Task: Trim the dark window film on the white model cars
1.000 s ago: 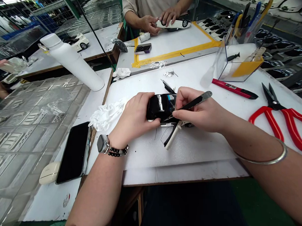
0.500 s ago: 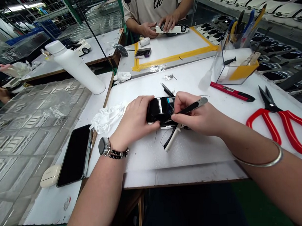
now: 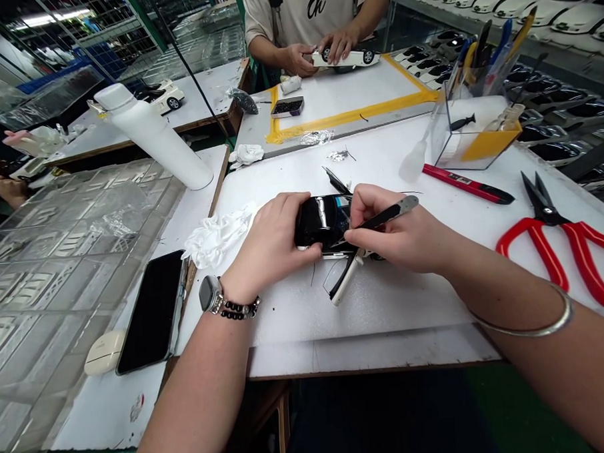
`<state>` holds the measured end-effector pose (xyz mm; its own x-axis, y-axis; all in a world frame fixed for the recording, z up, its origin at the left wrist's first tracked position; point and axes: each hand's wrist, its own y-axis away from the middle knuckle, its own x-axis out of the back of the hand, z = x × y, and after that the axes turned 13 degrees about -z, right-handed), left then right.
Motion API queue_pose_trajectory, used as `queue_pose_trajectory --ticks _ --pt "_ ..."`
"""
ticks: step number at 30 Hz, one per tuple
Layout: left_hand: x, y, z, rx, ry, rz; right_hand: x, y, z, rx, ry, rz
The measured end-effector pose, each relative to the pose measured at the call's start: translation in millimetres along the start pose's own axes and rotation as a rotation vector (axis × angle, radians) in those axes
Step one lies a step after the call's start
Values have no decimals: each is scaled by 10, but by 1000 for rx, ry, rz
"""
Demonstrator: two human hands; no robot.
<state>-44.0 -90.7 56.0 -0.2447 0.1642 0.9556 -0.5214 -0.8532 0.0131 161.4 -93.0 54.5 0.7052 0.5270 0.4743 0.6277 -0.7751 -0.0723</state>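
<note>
A model car [image 3: 315, 220] with a glossy black roof rests on the white work surface [image 3: 386, 309]. My left hand [image 3: 277, 237] is closed around its left end, thumb along the near side. Its near door [image 3: 345, 279] stands swung out toward me, and another opened part [image 3: 336, 181] sticks up on the far side. Between thumb and fingers of my right hand [image 3: 387, 229] is a pair of dark tweezers [image 3: 389, 213], slanting down to the car's window opening. The tweezers' tips are hidden by my fingers and the car.
Red-handled snips [image 3: 546, 212], a red cutter knife [image 3: 467, 184] and a clear tool holder [image 3: 471, 145] are at right. At left are a crumpled white cloth [image 3: 215, 238], a phone [image 3: 153, 313] and a white bottle [image 3: 158, 139]. Across the table, a co-worker's hands hold a white model car [image 3: 355, 57].
The view has shifted very slightly. Both my hands, the model car and the tweezers keep nearly the same positions.
</note>
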Motion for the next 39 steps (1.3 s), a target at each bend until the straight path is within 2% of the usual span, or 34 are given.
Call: queue_pose_trajectory --ticks 29,39 --pt "-10 7 0 5 -14 7 -11 6 -5 67 86 14" --pt "-25 7 0 11 -12 2 -35 26 -11 42 160 -3"
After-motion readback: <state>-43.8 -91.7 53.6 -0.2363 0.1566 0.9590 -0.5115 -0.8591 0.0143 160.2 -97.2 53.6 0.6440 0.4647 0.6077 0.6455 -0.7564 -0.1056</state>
